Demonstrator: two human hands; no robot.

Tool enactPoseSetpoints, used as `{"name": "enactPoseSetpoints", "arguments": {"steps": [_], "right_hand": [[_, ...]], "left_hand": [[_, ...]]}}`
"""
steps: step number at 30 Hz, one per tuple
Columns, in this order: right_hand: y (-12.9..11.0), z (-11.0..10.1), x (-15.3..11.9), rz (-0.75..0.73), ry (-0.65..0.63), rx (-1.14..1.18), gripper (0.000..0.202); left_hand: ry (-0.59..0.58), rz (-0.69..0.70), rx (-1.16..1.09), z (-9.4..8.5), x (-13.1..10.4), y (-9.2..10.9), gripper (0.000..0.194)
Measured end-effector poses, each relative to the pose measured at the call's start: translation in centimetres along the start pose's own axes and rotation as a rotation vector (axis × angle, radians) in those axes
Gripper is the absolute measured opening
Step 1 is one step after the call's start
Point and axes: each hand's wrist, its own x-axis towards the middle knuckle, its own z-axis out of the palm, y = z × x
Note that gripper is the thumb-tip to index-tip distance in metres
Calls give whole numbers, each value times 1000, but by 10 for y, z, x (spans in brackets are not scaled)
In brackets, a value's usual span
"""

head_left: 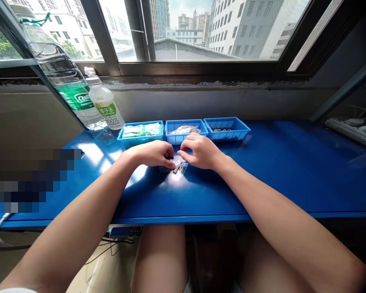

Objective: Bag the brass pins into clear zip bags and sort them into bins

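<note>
A small clear plastic bag [180, 167] with small metallic pieces in it lies on the blue table [183, 199], in front of the bins. My left hand [155, 154] has its fingers curled onto the bag's left side, thumb and fingertips pinching it. Just right of and above the bag is my right hand [200, 151], fingers bent and thumb pointing left; a gap shows between thumb and forefinger, with nothing visible in it. Behind the hands stand a blue bin with green-and-white packets [142, 130], a middle bin with clear packets [184, 130] and a right bin with small dark pieces [222, 130].
A large water bottle [65, 77] and a smaller white bottle [106, 103] stand at the back left. A pixelated dark object [39, 179] covers the left table edge. A power strip [354, 130] is at the far right. Windows rise behind the table.
</note>
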Motion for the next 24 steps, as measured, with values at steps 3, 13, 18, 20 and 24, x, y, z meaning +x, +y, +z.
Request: {"name": "enactPoseSetpoints", "arguments": {"steps": [3, 13, 18, 20, 24], "right_hand": [[-4, 2, 0, -43, -113, 56, 30], [-9, 3, 0, -18, -270, 37, 41], [-10, 0, 0, -37, -246, -25, 34], [-10, -1, 0, -35, -241, -60, 33], [-8, 1, 0, -6, -182, -125, 33]], "left_hand": [[12, 5, 6, 1, 1, -1, 32], [5, 18, 63, 1, 3, -1, 30], [46, 48, 69, 4, 4, -5, 32], [101, 98, 75, 5, 5, -7, 29], [294, 167, 65, 6, 8, -9, 34]]}}
